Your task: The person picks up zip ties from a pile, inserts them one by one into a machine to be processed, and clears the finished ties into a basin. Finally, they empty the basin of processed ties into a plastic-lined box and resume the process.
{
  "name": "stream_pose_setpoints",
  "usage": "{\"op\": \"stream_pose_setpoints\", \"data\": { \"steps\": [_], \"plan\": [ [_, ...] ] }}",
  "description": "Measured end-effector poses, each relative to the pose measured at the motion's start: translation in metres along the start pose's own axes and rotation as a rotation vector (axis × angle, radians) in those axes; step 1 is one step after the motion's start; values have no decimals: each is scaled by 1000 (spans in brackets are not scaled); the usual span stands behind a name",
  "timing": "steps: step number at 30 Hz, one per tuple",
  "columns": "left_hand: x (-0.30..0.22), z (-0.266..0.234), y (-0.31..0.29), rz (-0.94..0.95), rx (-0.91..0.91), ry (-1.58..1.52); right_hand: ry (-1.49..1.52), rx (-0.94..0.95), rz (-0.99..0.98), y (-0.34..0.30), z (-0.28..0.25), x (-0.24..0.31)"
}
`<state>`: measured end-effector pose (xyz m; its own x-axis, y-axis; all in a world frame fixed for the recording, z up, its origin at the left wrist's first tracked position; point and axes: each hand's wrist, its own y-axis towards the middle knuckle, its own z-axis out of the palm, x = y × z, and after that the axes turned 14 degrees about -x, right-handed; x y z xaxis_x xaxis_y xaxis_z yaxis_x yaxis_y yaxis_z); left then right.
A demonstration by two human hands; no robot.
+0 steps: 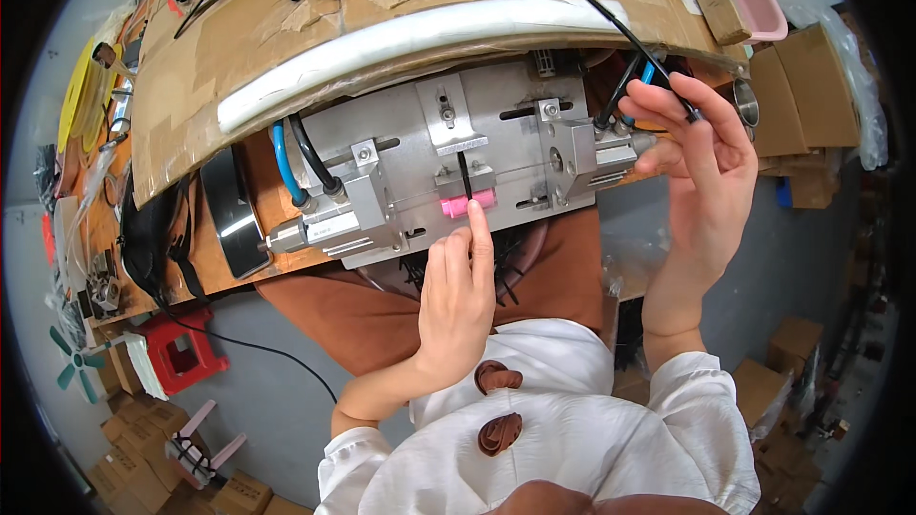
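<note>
One black rod pinched in right grip, far end up-left of it. Left grip: forefinger on second rod at pink piece, thumb hidden, cannot tell if pinching; metal fixture beyond.

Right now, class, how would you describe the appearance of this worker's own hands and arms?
The left hand and right hand are bare, with no gloves. Loose, wrinkled white sleeves, plain and without print, end short of the hands.

Bare hands; white top, brown rosettes, rust-brown legwear.
</note>
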<state>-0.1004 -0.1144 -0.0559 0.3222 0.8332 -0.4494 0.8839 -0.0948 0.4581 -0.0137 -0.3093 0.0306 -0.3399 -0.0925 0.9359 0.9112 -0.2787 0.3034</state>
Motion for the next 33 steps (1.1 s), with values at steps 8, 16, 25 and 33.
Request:
{"op": "stream_pose_setpoints", "data": {
  "steps": [8, 16, 25, 33],
  "plan": [
    [-1, -2, -3, 22, 16, 74, -428, 227, -264, -57, -2, -28],
    [3, -31, -17, -113, -104, -50, -684, 415, -544, -100, 30, -76],
    [18, -56, 22, -27, -114, -36, -792, 532, -516, -88, 28, -59],
    [92, -50, 257, 339, -296, 169, -1086, 344, -1151, 107, 120, -29]
  ]
}}
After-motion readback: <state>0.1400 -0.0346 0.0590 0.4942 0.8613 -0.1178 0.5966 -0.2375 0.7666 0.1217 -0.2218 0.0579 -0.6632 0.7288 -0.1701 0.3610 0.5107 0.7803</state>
